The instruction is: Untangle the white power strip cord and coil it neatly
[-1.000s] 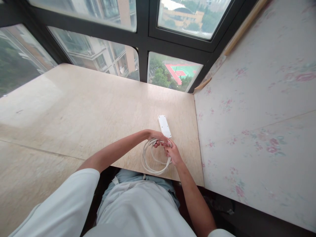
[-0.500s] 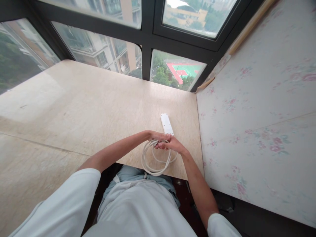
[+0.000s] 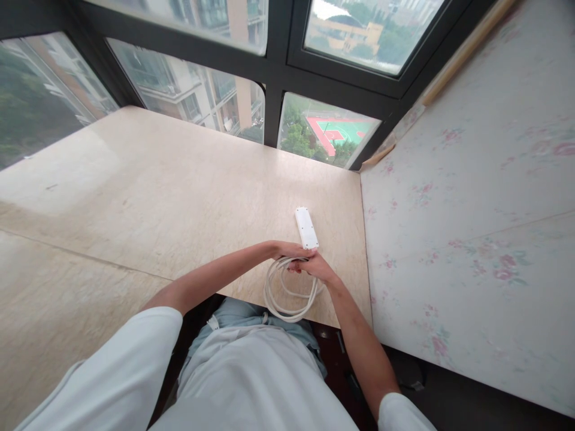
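A white power strip point(image 3: 306, 227) lies on the beige marble-look tabletop point(image 3: 179, 191) near its right edge. Its white cable point(image 3: 287, 299) is gathered in a round coil that hangs over the table's front edge. My left hand point(image 3: 287, 250) is closed on the top of the coil just below the strip. My right hand point(image 3: 318, 266) is closed on the same bundle of loops, touching the left hand.
A floral-patterned wall point(image 3: 471, 239) rises right beside the table's right edge. Dark-framed windows point(image 3: 274, 78) run along the far side. My lap in light clothing point(image 3: 251, 371) is below the table's front edge.
My right hand has shifted from the coil's right side up to its top beside my left hand. The coil has stayed much the same size.
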Available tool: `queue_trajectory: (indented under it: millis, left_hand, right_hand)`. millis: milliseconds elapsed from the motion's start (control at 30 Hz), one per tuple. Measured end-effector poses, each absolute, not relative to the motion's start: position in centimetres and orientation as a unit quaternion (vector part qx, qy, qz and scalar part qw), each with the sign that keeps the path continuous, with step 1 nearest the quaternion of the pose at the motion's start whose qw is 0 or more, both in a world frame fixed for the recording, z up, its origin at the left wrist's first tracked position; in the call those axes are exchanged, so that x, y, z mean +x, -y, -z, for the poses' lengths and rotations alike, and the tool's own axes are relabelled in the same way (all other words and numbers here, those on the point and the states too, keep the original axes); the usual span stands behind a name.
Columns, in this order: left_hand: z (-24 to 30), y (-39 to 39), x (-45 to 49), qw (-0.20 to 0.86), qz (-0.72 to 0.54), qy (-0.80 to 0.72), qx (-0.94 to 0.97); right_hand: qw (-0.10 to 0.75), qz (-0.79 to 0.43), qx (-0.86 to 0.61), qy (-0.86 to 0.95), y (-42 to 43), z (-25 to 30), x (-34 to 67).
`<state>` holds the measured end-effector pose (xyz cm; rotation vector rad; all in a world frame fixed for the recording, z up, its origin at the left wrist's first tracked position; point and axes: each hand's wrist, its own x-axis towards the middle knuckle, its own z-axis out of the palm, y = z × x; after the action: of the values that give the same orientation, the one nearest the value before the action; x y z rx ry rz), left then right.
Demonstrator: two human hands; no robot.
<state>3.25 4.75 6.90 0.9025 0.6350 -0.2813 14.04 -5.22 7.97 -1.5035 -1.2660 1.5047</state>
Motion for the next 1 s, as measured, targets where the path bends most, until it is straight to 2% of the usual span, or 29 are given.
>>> queue_trajectory:
  millis: [100, 233, 367, 533, 700, 833, 1000]
  left_hand:
    - [-6.4, -5.0, 3.1, 0.815, 0.169, -0.233, 0.503]
    - [-6.6, -5.2, 1.3, 0.844, 0.121, -0.211, 0.479]
    - [-5.9, -4.1, -2.5, 0.864, 0.060, -0.208, 0.455]
    - [-3.1, 0.5, -6.3, 0.930, -0.122, -0.174, 0.299]
    - [-2.0, 3.9, -6.4, 0.950, -0.188, -0.160, 0.192]
    - [-3.1, 3.8, -5.6, 0.942, -0.169, -0.197, 0.213]
    - [-5.3, 2.1, -4.1, 0.875, -0.200, -0.345, 0.276]
  right_hand:
    - [0.335, -0.573, -0.561, 0.494, 5.4, -7.6, 14.2]
    - [0.356, -0.571, -0.585, 0.453, 6.0, -6.6, 14.6]
    - [0.417, -0.560, -0.629, 0.342, 6.6, -5.8, 15.1]
    - [0.515, -0.543, -0.620, 0.236, 6.7, -5.4, 14.3]
    - [0.546, -0.545, -0.597, 0.222, 6.7, -5.6, 13.4]
    - [0.560, -0.533, -0.596, 0.217, 7.2, -6.2, 13.7]
    - [0.592, -0.496, -0.604, 0.196, 7.9, -6.4, 14.5]
